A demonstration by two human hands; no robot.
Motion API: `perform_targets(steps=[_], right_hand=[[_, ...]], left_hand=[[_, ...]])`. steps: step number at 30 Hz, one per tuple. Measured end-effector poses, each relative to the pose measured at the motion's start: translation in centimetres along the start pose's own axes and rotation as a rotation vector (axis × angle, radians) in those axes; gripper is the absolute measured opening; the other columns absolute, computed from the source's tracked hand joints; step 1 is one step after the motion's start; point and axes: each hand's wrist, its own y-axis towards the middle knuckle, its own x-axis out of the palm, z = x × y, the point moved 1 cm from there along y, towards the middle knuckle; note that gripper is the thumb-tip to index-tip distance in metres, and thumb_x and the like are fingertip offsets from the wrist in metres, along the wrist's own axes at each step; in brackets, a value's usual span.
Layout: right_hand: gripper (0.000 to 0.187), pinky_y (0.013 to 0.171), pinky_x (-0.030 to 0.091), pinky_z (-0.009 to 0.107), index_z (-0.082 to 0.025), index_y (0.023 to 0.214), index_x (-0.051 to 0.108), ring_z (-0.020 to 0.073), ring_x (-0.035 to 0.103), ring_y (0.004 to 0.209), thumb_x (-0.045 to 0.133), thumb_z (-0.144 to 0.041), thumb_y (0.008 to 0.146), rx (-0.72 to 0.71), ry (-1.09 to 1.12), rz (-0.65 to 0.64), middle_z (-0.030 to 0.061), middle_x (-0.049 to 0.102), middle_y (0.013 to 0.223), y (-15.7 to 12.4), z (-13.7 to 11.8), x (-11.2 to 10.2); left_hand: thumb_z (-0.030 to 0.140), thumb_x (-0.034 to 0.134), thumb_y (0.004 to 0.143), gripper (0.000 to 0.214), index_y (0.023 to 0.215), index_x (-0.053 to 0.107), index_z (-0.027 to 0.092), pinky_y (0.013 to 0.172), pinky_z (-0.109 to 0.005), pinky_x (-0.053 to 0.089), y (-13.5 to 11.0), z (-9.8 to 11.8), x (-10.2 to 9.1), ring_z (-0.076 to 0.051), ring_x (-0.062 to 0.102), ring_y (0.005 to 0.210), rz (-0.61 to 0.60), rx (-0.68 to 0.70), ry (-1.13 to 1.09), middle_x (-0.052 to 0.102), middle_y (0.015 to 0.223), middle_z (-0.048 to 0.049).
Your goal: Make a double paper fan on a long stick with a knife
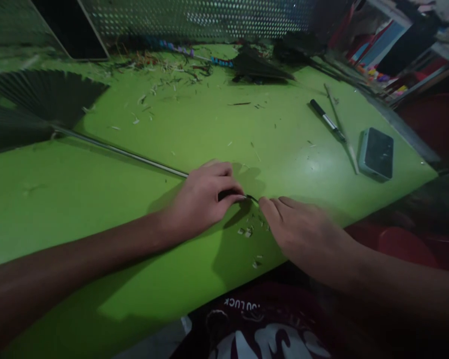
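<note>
One green desk (pixel 194 144), two bare hands at work near its front edge. Landmark: the stalk (pixel 123 151) of a pleated fan-shaped palm leaf (pixel 65 97), one stalk to one leaf; the leaf spreads at the stalk's far left end, and the stalk's right end runs under the left hand (pixel 207 199). Left fingers clamped on the stalk, thumb and forefinger pinched at their tips. Right hand (pixel 303 232) just right of the stalk's held end, fingers closed together on one thin dark piece (pixel 252 198) that bridges the small gap between the hands; blade or stalk tip, cannot tell. Pale shavings (pixel 249 232) on the near side of the stalk's held end, too small to count surely. Beyond the stalk, toward the back: one dark sliver (pixel 239 103), one further dark pleated leaf (pixel 260 65), a litter of trimmings (pixel 149 60), and one phone-like dark slab (pixel 71 30) leaning in from the top. Well right of the stalk: one black-and-silver marker pen (pixel 327 120), one pale thin stick (pixel 353 157) just beside it, one rounded box (pixel 377 154) with a dark top near the stick's lower end.
</note>
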Motion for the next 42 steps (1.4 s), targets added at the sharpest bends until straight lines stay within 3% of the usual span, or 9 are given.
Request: perform_targets(steps=[12, 19, 23, 26, 30, 33, 36, 39, 42], right_hand=[[0.036, 0.06, 0.047, 0.028, -0.007, 0.103, 0.065, 0.0169, 0.061, 0.068, 0.05, 0.005, 0.073, 0.001, 0.101, -0.159, 0.0097, 0.069, 0.087, 0.1, 0.0, -1.0], [0.035, 0.059, 0.049, 0.028, -0.005, 0.104, 0.065, 0.0189, 0.064, 0.071, 0.049, 0.005, 0.075, 0.023, 0.08, -0.129, 0.0128, 0.071, 0.089, 0.1, 0.0, -0.9], [0.035, 0.056, 0.045, 0.027, -0.008, 0.104, 0.064, 0.0165, 0.062, 0.064, 0.047, 0.005, 0.076, 0.076, 0.215, -0.127, 0.0082, 0.069, 0.081, -0.6, 0.5, -1.2], [0.031, 0.052, 0.04, 0.026, -0.011, 0.106, 0.063, 0.0136, 0.056, 0.054, 0.041, -0.001, 0.086, 0.197, 0.332, -0.147, 0.0057, 0.069, 0.076, -1.6, 2.3, -1.3], [0.028, 0.051, 0.035, 0.027, -0.015, 0.111, 0.063, 0.0144, 0.054, 0.053, 0.039, -0.024, 0.099, 0.342, 0.325, -0.106, 0.0072, 0.071, 0.078, -1.7, 7.9, 0.6], [0.031, 0.051, 0.034, 0.028, -0.016, 0.115, 0.064, 0.0171, 0.057, 0.06, 0.041, -0.031, 0.099, 0.402, 0.259, -0.097, 0.011, 0.073, 0.094, -0.3, 12.6, 3.0], [0.035, 0.06, 0.043, 0.033, -0.011, 0.12, 0.062, 0.0236, 0.064, 0.082, 0.039, -0.027, 0.099, 0.408, 0.232, -0.096, 0.0169, 0.069, 0.111, 1.2, 14.7, 4.1], [0.041, 0.086, 0.049, 0.043, -0.002, 0.122, 0.06, 0.0314, 0.059, 0.113, 0.035, -0.027, 0.1, 0.34, 0.254, 0.062, 0.0241, 0.062, 0.122, 1.6, 13.1, 3.5], [0.043, 0.103, 0.045, 0.048, -0.006, 0.132, 0.055, 0.0285, 0.051, 0.128, 0.036, -0.031, 0.103, 0.289, 0.437, 0.241, 0.0209, 0.057, 0.135, 1.3, 10.1, 3.0]], left_hand=[[0.02, 0.066, 0.089, 0.011, 0.083, 0.075, 0.016, 0.066, -0.03, 0.041, 0.2, 0.1, -0.1, -0.017, 0.056, 0.075, -0.022, -0.021, -0.041, 0.064, 0.076, -0.0031], [0.023, 0.069, 0.088, 0.01, 0.086, 0.076, 0.017, 0.066, -0.028, 0.042, -0.1, -0.4, -0.8, -0.016, 0.056, 0.076, -0.04, -0.018, -0.045, 0.063, 0.077, -0.0029], [0.027, 0.065, 0.091, 0.013, 0.089, 0.075, 0.018, 0.07, -0.029, 0.044, -0.2, -0.6, -1.4, -0.017, 0.057, 0.082, -0.112, -0.002, -0.031, 0.063, 0.084, -0.0035], [0.025, 0.06, 0.095, 0.016, 0.098, 0.073, 0.017, 0.077, -0.032, 0.046, -0.1, -0.7, -1.6, -0.019, 0.056, 0.089, -0.188, 0.035, -0.004, 0.063, 0.093, -0.0057], [0.024, 0.053, 0.098, 0.021, 0.107, 0.07, 0.018, 0.078, -0.033, 0.045, 0.1, -0.2, -1.9, -0.02, 0.054, 0.091, -0.285, 0.102, 0.064, 0.06, 0.098, -0.0075], [0.022, 0.047, 0.099, 0.022, 0.102, 0.068, 0.016, 0.078, -0.033, 0.045, 0.2, 0.0, -2.0, -0.019, 0.054, 0.088, -0.321, 0.097, 0.102, 0.06, 0.1, -0.008], [0.017, 0.043, 0.099, 0.022, 0.102, 0.065, 0.016, 0.079, -0.034, 0.046, 0.1, -0.5, -2.1, -0.019, 0.055, 0.087, -0.307, 0.063, 0.141, 0.062, 0.101, -0.0083], [0.015, 0.045, 0.098, 0.021, 0.104, 0.064, 0.018, 0.08, -0.036, 0.044, -0.1, -1.2, -2.3, -0.02, 0.056, 0.084, -0.269, -0.02, 0.232, 0.066, 0.097, -0.0063], [0.013, 0.044, 0.097, 0.023, 0.107, 0.064, 0.018, 0.086, -0.04, 0.043, -0.2, -1.4, -3.0, -0.02, 0.058, 0.084, -0.227, -0.047, 0.309, 0.067, 0.096, -0.0058]])
